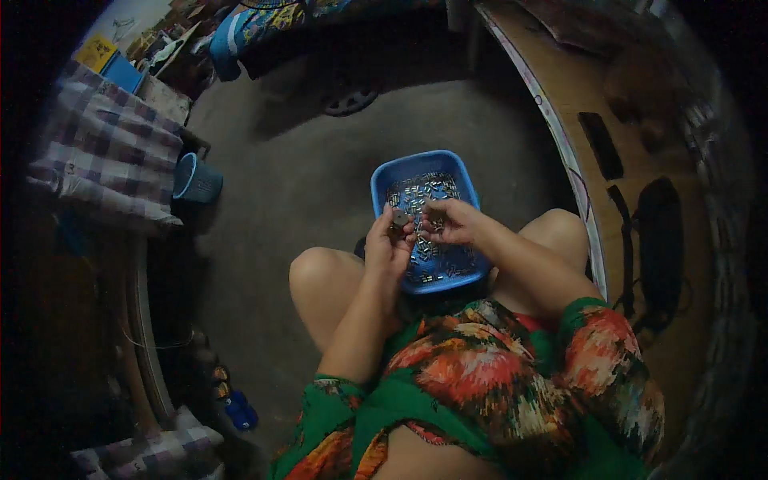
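Observation:
A blue plastic tub point(386, 166) rests between my knees, with many small shiny metal pieces point(432, 186) scattered over its bottom. Above the tub's left side, my left hand point(390, 244) is closed around a small dark round block point(400, 218) with what looks like a hole in its face. My right hand point(452, 222) hovers just right of it, over the metal pieces. Its fingers are curled together; whatever they pinch, if anything, is too small to make out.
On the right runs a wooden surface point(552, 80) holding a dark flat object point(600, 145) and a black bag-like item point(660, 240). A checked cloth point(120, 144) hangs at the left beside a blue bucket point(200, 180). A dark round object point(350, 102) lies on the floor ahead.

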Available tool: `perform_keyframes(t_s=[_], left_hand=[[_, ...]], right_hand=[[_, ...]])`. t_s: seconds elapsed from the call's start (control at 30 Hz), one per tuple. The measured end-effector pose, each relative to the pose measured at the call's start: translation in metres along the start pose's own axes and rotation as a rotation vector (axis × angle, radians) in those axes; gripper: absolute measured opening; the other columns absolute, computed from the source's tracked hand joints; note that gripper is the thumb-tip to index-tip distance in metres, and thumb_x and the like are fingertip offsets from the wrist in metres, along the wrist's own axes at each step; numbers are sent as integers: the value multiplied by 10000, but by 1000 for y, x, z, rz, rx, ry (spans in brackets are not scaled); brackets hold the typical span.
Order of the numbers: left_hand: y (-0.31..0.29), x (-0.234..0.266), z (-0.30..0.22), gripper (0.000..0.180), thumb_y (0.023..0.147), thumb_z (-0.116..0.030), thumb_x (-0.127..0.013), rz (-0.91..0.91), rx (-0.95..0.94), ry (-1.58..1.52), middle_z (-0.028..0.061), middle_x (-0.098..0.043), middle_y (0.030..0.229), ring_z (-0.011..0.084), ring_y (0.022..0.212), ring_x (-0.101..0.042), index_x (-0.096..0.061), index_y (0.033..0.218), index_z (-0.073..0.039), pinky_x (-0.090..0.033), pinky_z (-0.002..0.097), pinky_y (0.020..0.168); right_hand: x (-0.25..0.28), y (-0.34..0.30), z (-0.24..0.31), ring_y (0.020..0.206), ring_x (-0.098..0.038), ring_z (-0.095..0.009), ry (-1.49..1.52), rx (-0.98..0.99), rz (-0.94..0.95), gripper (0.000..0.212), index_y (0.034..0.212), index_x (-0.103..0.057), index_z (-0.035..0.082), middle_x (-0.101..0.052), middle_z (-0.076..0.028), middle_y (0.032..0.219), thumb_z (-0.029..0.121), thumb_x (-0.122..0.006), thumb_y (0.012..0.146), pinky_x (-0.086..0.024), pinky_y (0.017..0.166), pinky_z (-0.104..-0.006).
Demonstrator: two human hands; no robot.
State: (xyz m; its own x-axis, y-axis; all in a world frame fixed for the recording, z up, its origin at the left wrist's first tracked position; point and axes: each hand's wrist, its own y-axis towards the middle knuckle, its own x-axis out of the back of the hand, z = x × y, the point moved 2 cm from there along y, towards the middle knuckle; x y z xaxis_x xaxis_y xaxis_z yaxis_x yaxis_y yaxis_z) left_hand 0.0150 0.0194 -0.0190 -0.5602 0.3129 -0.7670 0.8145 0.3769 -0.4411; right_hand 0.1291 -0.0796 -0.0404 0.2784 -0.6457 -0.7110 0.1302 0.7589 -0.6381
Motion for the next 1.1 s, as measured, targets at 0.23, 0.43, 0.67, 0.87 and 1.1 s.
perform_keyframes(t_s=[0.23,0.43,0.67,0.87,1.1], left_hand=[[-5,-1,-2,240,835,-284,-515,15,-18,-11,95,-529,746,150,610,-490,-494,856,-45,-405,237,509],[-1,1,-1,241,833,-284,-518,16,-30,12,92,-527,748,146,619,-486,-497,855,-45,-394,234,512],[-4,-3,3,216,828,-286,-520,70,98,109,68,-535,715,133,586,-492,-496,796,-73,-395,226,480],[-14,-10,18,240,847,-269,-482,109,316,307,61,-545,713,110,546,-492,-542,909,-46,-403,203,459],[-12,-11,19,272,847,-294,-487,127,312,289,57,-541,709,102,554,-494,-546,939,-44,-406,197,464]], right_hand=[[-19,-13,10,692,-556,-172,-74,154,121,169,891,-539,10,-550,-81,785,156,-469,846,-507,603,-291],[-10,-9,10,702,-551,-139,-229,67,36,206,961,-533,13,-565,-71,805,170,-468,844,-491,565,-237],[-12,-13,17,684,-536,-163,-79,149,120,148,922,-523,4,-547,-71,799,107,-456,840,-492,635,-303],[-13,-15,18,811,-565,-238,117,375,200,150,972,-486,33,-548,-101,827,96,-415,856,-467,749,-422],[-11,-9,14,888,-550,-342,-28,354,205,167,995,-484,61,-550,-115,850,122,-406,861,-469,701,-431]])
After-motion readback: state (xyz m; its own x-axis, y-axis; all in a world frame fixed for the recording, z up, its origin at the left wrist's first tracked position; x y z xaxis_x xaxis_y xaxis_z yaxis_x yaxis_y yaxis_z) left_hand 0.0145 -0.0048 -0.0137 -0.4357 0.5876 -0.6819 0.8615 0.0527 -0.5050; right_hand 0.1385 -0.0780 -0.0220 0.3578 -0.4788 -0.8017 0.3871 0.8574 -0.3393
